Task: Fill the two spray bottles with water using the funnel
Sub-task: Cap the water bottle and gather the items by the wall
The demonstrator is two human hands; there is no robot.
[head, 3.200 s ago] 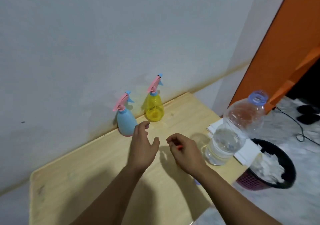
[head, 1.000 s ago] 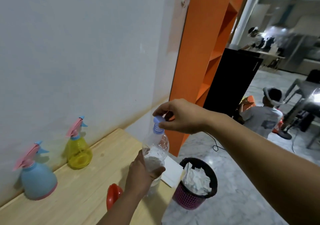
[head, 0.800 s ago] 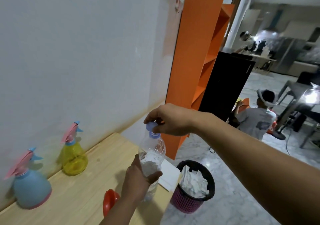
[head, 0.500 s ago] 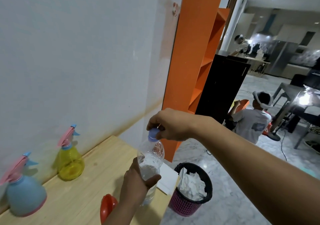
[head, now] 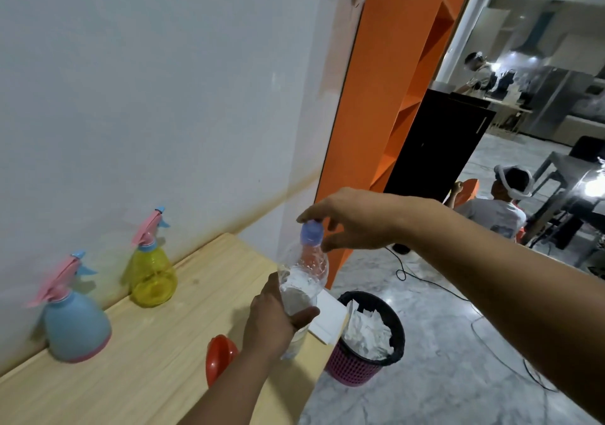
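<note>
A clear plastic water bottle [head: 302, 277] stands at the right end of the wooden table [head: 147, 359], partly filled. My left hand [head: 275, 323] is wrapped around its body. My right hand [head: 353, 221] reaches from above, its fingertips pinching the bottle's blue cap [head: 311, 232]. A red funnel [head: 217, 357] lies on the table just left of my left wrist. Against the wall stand a blue spray bottle [head: 73, 321] and a yellow spray bottle [head: 152, 275], both with pink trigger heads screwed on.
A black and pink waste basket [head: 366, 339] full of white paper sits on the floor right of the table. White paper [head: 327, 319] lies at the table's right edge. An orange shelf [head: 383, 97] stands behind. A person [head: 501, 202] sits on the floor at the far right.
My hands left the table top and took the water bottle, left on the body, right on the cap. Over the last second the grip stays; the view shifted slightly.
</note>
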